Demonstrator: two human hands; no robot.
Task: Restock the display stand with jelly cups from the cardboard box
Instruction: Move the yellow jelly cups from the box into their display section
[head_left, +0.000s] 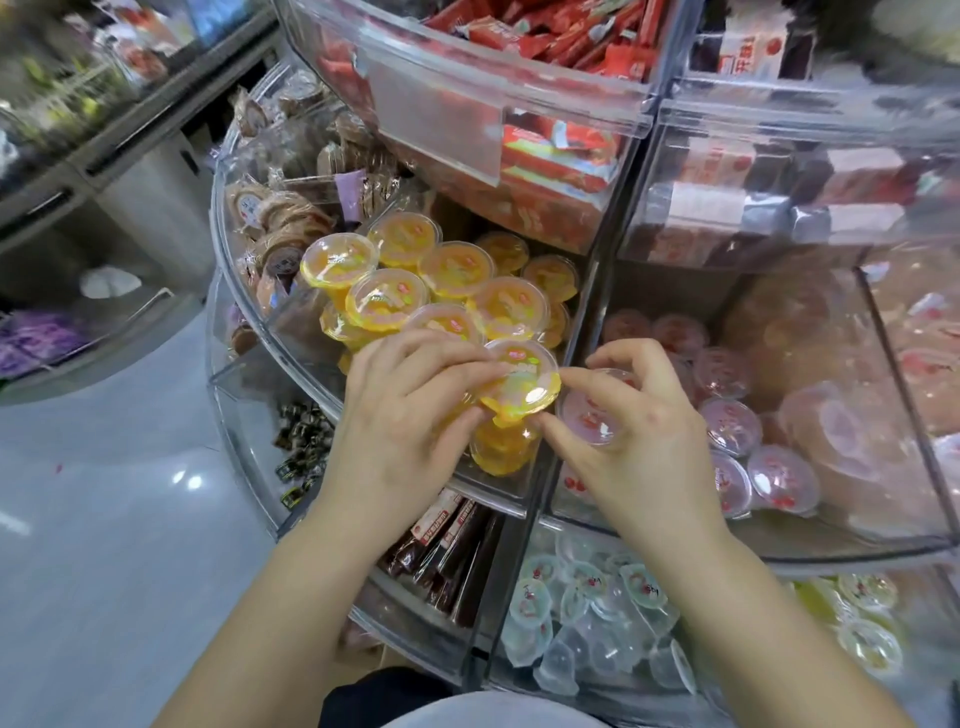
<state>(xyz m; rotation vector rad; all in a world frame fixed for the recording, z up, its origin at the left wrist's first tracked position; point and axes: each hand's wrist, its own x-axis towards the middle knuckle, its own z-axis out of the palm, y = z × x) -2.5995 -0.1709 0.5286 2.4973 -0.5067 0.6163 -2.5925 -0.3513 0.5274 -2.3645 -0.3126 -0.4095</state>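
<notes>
Fingers (467, 371) of both hands pinch yellow jelly cup (522, 387).

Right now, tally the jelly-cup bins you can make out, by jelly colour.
Orange jelly bin: 1
Pink jelly bin: 1
Clear jelly bin: 1
Pale yellow jelly bin: 1
Total: 4
The far-right bins are too blurred to count.
</notes>
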